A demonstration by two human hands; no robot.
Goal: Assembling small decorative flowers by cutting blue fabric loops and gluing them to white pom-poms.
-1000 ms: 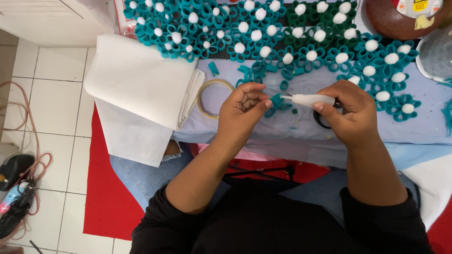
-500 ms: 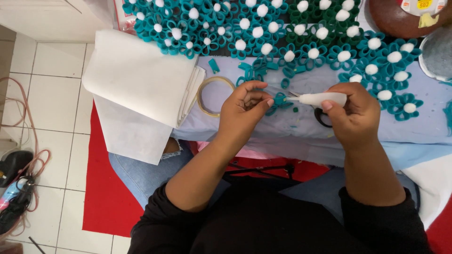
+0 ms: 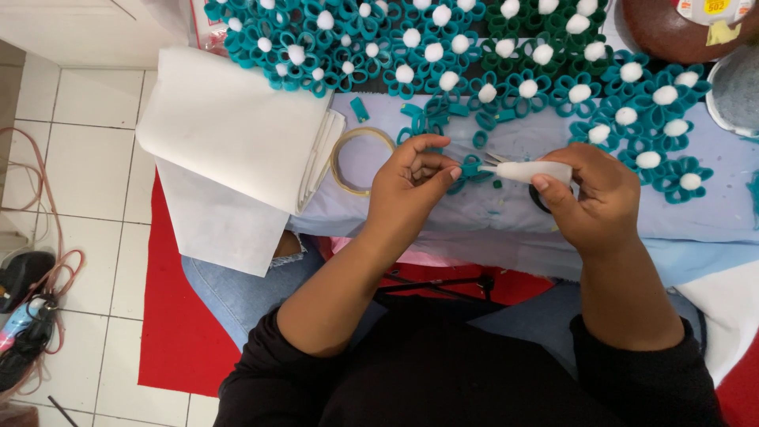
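lilac cloth [image 3: 506, 213] — left grip [image 3: 407, 186] pinches teal petal [image 3: 468, 169], right grip [image 3: 593, 194] clasps glue tube [image 3: 526, 171] touching it.

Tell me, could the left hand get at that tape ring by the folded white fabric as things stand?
Probably yes. The tape ring lies flat and uncovered just beside the left hand, with bare cloth between them. But its fingers are pinching a teal flower piece, which they'd have to release first.

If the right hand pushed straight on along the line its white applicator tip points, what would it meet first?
The right hand aims the white applicator leftward; its tip sits right at the small teal flower piece pinched by the left hand, so it would likely meet that first, then the fingers.
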